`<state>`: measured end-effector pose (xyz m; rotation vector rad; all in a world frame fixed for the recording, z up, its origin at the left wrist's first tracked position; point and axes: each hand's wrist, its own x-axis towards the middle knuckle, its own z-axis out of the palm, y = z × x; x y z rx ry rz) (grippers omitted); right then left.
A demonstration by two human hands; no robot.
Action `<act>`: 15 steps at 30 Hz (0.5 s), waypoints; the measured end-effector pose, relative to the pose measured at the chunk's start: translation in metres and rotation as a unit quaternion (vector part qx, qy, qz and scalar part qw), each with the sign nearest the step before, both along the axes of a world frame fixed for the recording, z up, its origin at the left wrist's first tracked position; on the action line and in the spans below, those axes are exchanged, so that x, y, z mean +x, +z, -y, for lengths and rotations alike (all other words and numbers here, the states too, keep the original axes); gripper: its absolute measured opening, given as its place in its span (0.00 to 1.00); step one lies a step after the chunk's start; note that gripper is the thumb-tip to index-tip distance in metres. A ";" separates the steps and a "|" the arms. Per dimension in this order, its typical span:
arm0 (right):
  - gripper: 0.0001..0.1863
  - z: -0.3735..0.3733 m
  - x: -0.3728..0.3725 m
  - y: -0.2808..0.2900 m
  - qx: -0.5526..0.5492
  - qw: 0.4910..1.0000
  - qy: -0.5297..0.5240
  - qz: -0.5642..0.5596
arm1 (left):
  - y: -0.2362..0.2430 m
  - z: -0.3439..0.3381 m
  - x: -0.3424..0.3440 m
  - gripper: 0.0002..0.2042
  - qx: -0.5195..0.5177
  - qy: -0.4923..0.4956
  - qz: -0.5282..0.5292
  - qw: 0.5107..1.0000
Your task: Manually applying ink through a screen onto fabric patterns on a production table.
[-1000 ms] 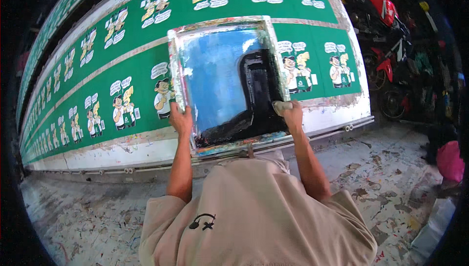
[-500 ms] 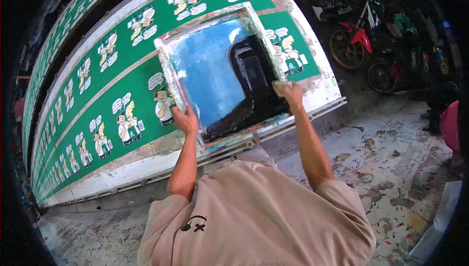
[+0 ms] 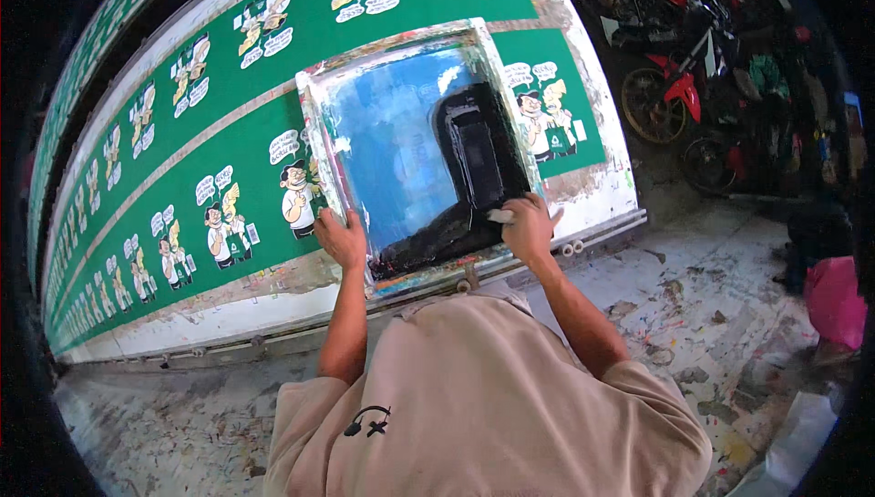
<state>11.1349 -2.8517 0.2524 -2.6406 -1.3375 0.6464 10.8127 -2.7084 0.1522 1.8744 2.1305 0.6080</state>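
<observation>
A screen-printing frame [image 3: 307,100] lies on the long printing table, with blue mesh [image 3: 387,146] and wet black ink [image 3: 437,232] along its right and near parts. My left hand [image 3: 342,238] is closed around the frame's left side, close to its near corner. Over the frame's near right corner, my right hand [image 3: 530,229] is closed on a small pale tool [image 3: 500,215], whose kind I cannot make out. The tool's tip points left, over the black ink. Green printed sheets [image 3: 273,100] with cartoon figures show around the frame.
A rail [image 3: 602,228] with small rollers runs along the table's near edge. Motorcycles [image 3: 679,87] stand at the far right. A pink bag [image 3: 834,301] sits on the paint-spattered floor [image 3: 674,315] to the right.
My right hand has come down from the frame's right side to its near right corner, over the ink. My left hand stays on the frame's left side. The view has shifted slightly.
</observation>
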 end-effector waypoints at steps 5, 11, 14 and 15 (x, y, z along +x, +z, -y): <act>0.07 -0.149 0.041 0.003 -0.037 0.964 0.261 0.045 | 0.005 -0.002 0.000 0.23 -0.003 -0.021 0.021 1.000; 0.11 -0.105 0.017 -0.047 0.189 0.948 0.218 0.131 | 0.009 -0.003 -0.004 0.22 -0.006 -0.005 0.021 1.000; 0.13 -0.028 -0.004 -0.045 0.193 0.959 0.194 0.067 | 0.014 -0.003 0.000 0.21 -0.009 0.001 0.015 1.000; 0.12 -0.015 -0.003 -0.039 0.150 0.965 0.208 0.061 | 0.014 -0.004 0.001 0.20 -0.017 0.006 0.005 1.000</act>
